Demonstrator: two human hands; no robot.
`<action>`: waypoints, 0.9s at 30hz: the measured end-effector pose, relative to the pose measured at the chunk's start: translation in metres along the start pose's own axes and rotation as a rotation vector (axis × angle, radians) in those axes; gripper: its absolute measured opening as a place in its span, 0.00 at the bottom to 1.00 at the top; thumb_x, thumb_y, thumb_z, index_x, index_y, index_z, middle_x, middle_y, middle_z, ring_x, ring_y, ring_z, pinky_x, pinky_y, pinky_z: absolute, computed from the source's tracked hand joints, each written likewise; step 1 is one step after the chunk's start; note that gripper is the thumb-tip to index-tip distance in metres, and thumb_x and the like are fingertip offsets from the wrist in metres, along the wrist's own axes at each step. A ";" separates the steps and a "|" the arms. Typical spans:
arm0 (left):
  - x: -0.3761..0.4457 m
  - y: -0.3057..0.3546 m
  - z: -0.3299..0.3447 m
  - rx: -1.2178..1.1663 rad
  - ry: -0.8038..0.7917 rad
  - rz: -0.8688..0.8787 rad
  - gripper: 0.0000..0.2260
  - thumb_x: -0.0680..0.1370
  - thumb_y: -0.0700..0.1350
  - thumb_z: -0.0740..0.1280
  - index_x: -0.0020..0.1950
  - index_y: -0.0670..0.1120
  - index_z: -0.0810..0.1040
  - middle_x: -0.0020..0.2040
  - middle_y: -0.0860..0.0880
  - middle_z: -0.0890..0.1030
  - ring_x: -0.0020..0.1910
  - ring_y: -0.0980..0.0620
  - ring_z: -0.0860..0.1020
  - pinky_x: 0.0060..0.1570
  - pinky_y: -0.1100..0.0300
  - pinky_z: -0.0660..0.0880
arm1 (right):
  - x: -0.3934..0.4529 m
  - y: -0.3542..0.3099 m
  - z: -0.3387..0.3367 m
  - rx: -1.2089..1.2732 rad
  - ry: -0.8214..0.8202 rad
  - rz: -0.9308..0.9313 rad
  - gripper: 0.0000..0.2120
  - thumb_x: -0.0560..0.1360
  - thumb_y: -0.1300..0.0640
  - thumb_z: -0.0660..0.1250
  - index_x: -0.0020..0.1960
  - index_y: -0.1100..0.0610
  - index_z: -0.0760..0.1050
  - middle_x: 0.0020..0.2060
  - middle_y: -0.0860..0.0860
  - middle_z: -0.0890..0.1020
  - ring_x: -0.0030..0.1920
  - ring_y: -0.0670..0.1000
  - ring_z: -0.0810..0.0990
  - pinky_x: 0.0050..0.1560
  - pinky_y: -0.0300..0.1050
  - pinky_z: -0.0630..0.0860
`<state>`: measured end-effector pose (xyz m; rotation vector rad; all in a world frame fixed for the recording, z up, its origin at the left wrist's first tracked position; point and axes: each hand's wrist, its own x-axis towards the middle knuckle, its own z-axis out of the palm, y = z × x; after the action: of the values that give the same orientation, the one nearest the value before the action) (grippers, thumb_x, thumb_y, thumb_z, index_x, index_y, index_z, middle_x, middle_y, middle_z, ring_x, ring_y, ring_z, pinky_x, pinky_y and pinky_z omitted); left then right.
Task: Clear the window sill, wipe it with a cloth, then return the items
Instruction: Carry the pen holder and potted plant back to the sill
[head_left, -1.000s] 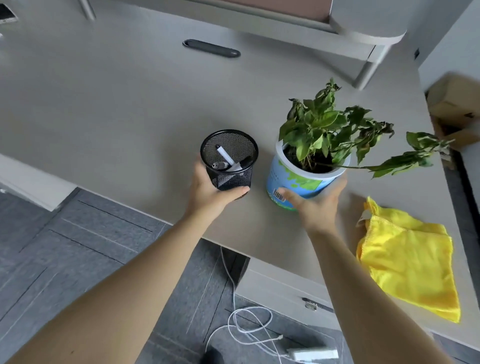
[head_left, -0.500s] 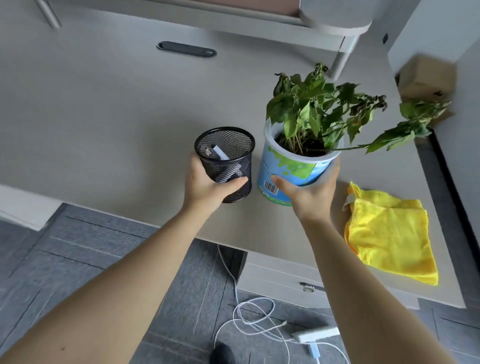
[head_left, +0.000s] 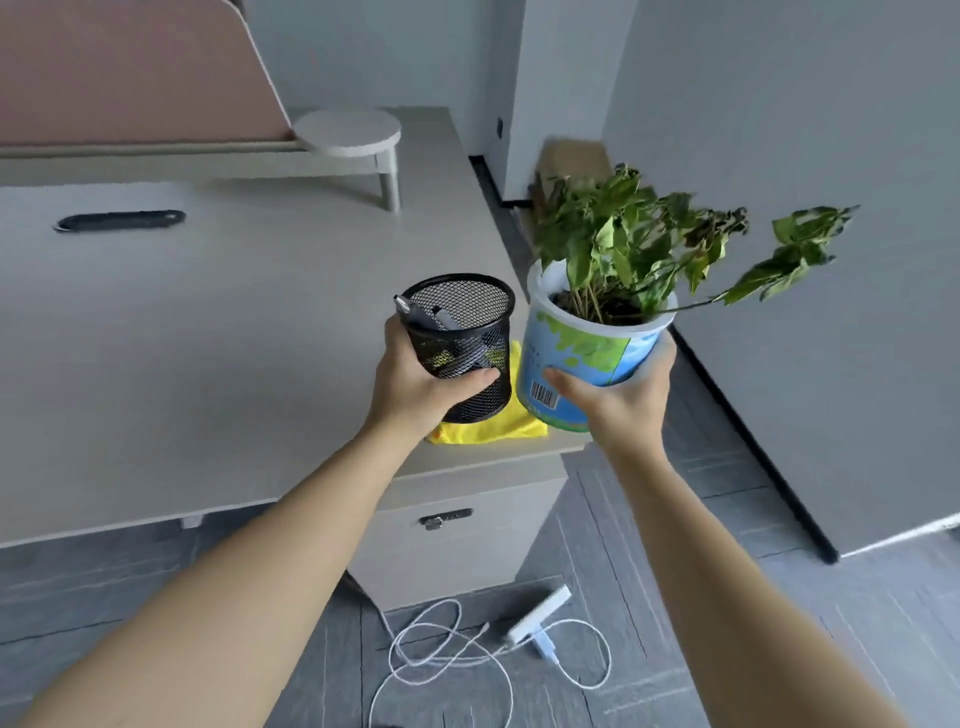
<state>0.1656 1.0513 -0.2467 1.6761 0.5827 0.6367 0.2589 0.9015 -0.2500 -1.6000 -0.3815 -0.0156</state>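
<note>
My left hand (head_left: 423, 387) grips a black mesh pen cup (head_left: 464, 343) with a few pens inside, held in the air above the desk's right end. My right hand (head_left: 621, 397) holds a blue and white pot (head_left: 582, 358) from below; its green leafy plant (head_left: 649, 244) droops to the right. Both items are lifted off the grey desk (head_left: 208, 332). A yellow cloth (head_left: 493, 428) lies on the desk corner, mostly hidden behind the cup and my hand. No window sill is in view.
A drawer unit (head_left: 457, 530) stands under the desk's right end. White cables and a power strip (head_left: 540, 613) lie on the grey floor. A raised shelf with a round end (head_left: 348, 135) crosses the desk's back. A cardboard box (head_left: 571, 161) sits by the wall.
Both hands have raised the pen cup and the pot off the desk and carried them rightward. My view has swung right, and the cloth now sits behind the cup.
</note>
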 end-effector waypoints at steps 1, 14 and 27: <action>-0.008 0.009 0.023 -0.005 -0.040 0.020 0.28 0.47 0.56 0.72 0.43 0.58 0.64 0.48 0.54 0.75 0.53 0.49 0.76 0.56 0.54 0.73 | -0.003 -0.001 -0.028 -0.009 0.038 0.005 0.38 0.51 0.59 0.77 0.57 0.51 0.62 0.52 0.50 0.74 0.52 0.48 0.76 0.47 0.32 0.76; -0.194 0.109 0.318 -0.090 -0.680 0.181 0.36 0.49 0.55 0.75 0.52 0.51 0.64 0.56 0.44 0.77 0.56 0.47 0.76 0.59 0.51 0.73 | -0.120 -0.040 -0.400 -0.253 0.608 0.070 0.38 0.54 0.64 0.81 0.57 0.57 0.64 0.50 0.51 0.75 0.53 0.52 0.76 0.55 0.51 0.78; -0.321 0.162 0.559 -0.092 -1.145 0.230 0.29 0.62 0.42 0.77 0.54 0.46 0.62 0.52 0.49 0.72 0.52 0.50 0.72 0.48 0.59 0.70 | -0.179 -0.033 -0.632 -0.323 1.146 0.077 0.38 0.57 0.66 0.80 0.57 0.53 0.61 0.46 0.39 0.71 0.47 0.37 0.73 0.38 0.27 0.75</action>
<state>0.3231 0.4068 -0.2088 1.7172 -0.4566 -0.1984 0.2217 0.2457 -0.2151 -1.6487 0.6007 -0.9281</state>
